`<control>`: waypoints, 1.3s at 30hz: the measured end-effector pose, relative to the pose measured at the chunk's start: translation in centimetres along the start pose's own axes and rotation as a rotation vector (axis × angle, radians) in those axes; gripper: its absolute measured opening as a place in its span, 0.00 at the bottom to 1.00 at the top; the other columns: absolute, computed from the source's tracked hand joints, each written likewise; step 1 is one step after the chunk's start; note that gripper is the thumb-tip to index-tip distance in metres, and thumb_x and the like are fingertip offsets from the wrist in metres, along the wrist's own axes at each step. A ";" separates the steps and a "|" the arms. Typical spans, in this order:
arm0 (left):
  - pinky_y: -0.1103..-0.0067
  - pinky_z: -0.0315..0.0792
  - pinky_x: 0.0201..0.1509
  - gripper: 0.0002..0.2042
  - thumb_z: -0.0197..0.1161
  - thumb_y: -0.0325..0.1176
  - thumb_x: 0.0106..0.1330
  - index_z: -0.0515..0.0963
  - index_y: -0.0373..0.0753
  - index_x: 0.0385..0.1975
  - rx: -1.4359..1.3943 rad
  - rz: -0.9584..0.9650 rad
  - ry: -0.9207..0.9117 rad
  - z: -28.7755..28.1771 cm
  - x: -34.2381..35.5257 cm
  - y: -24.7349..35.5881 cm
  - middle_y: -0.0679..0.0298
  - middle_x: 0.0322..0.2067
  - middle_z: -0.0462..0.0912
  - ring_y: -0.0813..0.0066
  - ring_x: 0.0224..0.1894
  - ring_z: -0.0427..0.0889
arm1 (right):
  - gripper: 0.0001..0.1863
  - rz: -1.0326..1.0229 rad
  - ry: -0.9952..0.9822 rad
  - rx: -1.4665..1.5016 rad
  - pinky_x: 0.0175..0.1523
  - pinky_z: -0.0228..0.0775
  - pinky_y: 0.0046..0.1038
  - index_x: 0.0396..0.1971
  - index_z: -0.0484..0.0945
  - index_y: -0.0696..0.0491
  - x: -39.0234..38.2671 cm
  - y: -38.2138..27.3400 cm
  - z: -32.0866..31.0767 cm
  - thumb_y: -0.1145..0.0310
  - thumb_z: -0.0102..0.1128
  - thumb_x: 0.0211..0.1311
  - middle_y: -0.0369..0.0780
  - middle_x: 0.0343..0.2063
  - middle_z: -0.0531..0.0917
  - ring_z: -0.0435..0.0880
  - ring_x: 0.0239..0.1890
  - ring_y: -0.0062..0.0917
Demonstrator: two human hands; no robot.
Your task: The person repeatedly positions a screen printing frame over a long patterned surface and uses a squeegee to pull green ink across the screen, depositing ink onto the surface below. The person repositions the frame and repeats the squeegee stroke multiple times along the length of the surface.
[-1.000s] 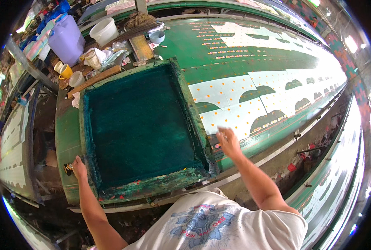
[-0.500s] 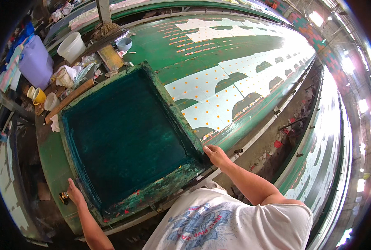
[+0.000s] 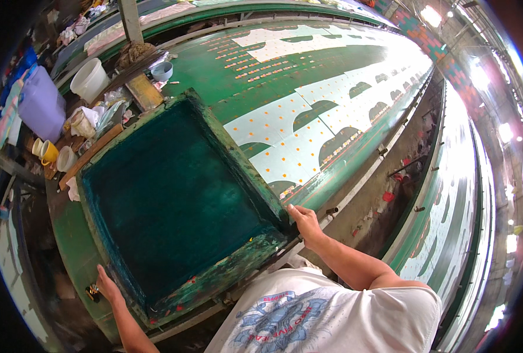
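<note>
The teal framed screen (image 3: 217, 266) lies on the green table (image 3: 73, 235), with the left hand (image 3: 107, 285) unclenched beside its left edge and the right hand (image 3: 306, 226) at its near right corner, fingers partly hidden, so its closure cannot be told.

Grips the green-smeared frame (image 3: 214, 270) near its lower right corner with the right hand (image 3: 306, 225); holds the left hand (image 3: 109, 286) at its left edge
</note>
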State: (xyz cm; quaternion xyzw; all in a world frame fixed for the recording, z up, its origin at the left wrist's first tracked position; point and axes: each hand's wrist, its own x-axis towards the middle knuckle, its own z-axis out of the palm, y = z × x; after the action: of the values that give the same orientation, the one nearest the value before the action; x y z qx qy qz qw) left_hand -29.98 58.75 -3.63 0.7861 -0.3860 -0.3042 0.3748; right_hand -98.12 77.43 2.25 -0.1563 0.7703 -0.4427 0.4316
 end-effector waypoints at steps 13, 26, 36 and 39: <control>0.47 0.40 0.89 0.43 0.53 0.69 0.80 0.59 0.53 0.89 -0.276 -0.119 -0.034 -1.7 -1.2 3.9 0.54 0.89 0.51 0.52 0.90 0.47 | 0.32 -0.325 -0.130 0.006 0.51 0.75 0.27 0.52 0.90 0.67 2.0 -6.9 -5.3 0.45 0.67 0.79 0.36 0.41 0.91 0.83 0.45 0.21; 0.54 0.45 0.88 0.42 0.60 0.66 0.77 0.64 0.51 0.86 -0.472 0.216 0.119 -3.0 0.6 28.8 0.48 0.85 0.61 0.52 0.86 0.57 | 0.41 -0.481 -0.454 0.267 0.53 0.77 0.28 0.69 0.81 0.62 9.7 -20.6 -6.2 0.36 0.57 0.82 0.39 0.50 0.91 0.87 0.47 0.21; 0.53 0.48 0.88 0.45 0.63 0.67 0.75 0.68 0.41 0.83 -0.338 0.209 0.185 -5.1 -1.2 25.9 0.45 0.82 0.64 0.51 0.85 0.60 | 0.39 -0.385 -0.529 0.284 0.52 0.72 0.31 0.73 0.80 0.57 6.9 -12.7 -4.1 0.38 0.61 0.80 0.33 0.46 0.88 0.82 0.48 0.20; 0.57 0.61 0.75 0.40 0.66 0.65 0.74 0.77 0.31 0.68 -0.264 0.181 0.207 -4.6 -0.7 21.8 0.50 0.66 0.78 0.57 0.69 0.73 | 0.38 -0.277 -0.501 0.301 0.51 0.68 0.29 0.73 0.80 0.56 6.4 -7.0 -3.6 0.40 0.63 0.80 0.30 0.44 0.85 0.78 0.45 0.18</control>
State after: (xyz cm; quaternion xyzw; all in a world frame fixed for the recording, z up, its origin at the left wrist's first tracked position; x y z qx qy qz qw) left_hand -35.08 51.78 16.89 0.7191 -0.3713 -0.2346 0.5385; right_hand -105.68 71.45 5.44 -0.2983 0.5373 -0.5539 0.5617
